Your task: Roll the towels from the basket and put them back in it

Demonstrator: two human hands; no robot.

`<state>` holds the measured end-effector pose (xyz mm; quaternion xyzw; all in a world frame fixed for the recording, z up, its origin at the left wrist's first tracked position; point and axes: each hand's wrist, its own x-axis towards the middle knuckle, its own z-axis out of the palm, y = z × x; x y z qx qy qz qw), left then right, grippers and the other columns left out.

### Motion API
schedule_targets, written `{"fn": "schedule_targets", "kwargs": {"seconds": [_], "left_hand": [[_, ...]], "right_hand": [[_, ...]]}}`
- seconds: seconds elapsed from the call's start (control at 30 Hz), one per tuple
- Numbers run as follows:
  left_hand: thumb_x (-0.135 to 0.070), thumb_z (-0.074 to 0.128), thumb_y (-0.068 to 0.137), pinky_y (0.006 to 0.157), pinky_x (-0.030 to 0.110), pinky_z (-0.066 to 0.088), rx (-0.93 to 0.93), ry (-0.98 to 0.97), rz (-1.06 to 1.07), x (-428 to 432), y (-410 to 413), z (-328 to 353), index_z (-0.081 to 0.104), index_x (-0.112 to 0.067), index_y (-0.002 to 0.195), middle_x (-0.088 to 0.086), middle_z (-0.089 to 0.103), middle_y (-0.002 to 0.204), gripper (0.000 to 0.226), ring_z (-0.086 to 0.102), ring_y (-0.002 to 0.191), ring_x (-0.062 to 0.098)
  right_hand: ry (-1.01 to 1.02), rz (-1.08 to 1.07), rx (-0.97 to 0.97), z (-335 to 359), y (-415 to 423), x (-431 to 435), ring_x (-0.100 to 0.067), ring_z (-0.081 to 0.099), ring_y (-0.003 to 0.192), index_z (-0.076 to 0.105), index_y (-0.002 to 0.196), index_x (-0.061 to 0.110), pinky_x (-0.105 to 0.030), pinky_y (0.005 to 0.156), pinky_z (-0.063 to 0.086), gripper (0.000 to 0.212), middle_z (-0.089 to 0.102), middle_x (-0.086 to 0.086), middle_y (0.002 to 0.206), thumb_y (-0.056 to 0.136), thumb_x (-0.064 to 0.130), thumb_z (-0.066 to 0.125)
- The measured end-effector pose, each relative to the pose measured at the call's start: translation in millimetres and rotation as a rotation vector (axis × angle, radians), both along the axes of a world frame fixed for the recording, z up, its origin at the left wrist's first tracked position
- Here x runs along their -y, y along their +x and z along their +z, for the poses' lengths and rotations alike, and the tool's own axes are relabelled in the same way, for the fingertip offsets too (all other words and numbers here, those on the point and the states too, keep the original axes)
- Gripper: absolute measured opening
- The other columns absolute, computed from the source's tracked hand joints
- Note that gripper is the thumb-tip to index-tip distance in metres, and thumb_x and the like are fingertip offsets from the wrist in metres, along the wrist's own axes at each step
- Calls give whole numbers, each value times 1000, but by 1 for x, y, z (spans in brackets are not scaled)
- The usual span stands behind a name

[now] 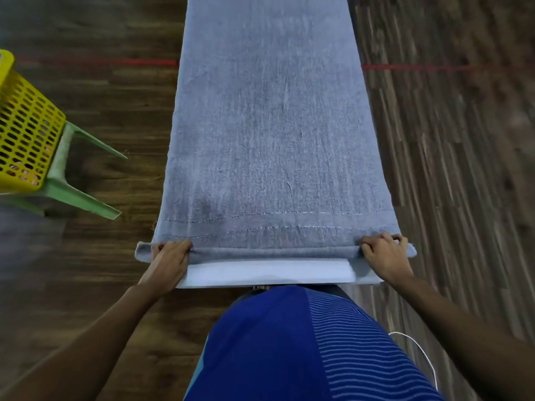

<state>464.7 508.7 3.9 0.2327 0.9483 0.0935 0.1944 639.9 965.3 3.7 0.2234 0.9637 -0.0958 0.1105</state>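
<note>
1. One grey towel [269, 125], spread lengthwise on the table [269, 272], near edge rolled.
2. Two hands, left hand [169, 257] and right hand [383, 256], grip the roll at the table's near end.
3. One yellow basket [26, 134], left of the table.

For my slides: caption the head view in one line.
Left hand and right hand grip the rolled edge of a grey towel; yellow basket at left.

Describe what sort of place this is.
Probably an indoor workroom or staged recording space: wood-look floor with a red tape line, a narrow white table under a grey towel, a yellow basket on a green plastic stool.
</note>
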Motion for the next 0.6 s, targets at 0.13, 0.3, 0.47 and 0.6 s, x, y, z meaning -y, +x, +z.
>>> {"fn": "schedule_targets", "kwargs": {"seconds": [0.13, 0.3, 0.47, 0.6], "left_hand": [[-16, 48, 89, 89, 50, 30, -185, -95, 117, -15, 1, -8, 54, -13, 101, 13, 52, 98, 14, 47, 94, 35], [14, 64, 72, 71, 54, 48, -257, 145, 74, -24, 18, -13, 62, 0, 95, 16, 56, 93, 27, 51, 83, 34], [-6, 47, 80, 84, 44, 47, -265, 116, -22, -14, 39, -15, 59, 5, 118, 18, 56, 113, 41, 51, 96, 33], [-7, 53, 87, 85, 46, 49, -252, 142, 7, -15, 21, -13, 64, 1, 110, 16, 62, 107, 27, 55, 95, 33]], "right_hand": [[80, 0, -76, -6, -3, 3, -32, 50, 89, 58, 98, 15, -45, 83, 30, 17, 57, -9, 94, 82, 16, 62], [-110, 73, -256, -11, 12, 15, -32, 53, 80, 61, 91, 4, -34, 68, 38, 23, 55, -11, 90, 73, -10, 65], [21, 164, -254, -21, 34, 22, -28, 48, 103, 58, 114, 6, -38, 93, 35, 34, 59, -13, 115, 81, 12, 49], [-25, 118, -319, -15, 17, 14, -24, 49, 91, 64, 100, 10, -35, 81, 37, 26, 65, -7, 99, 81, 17, 48]]}}
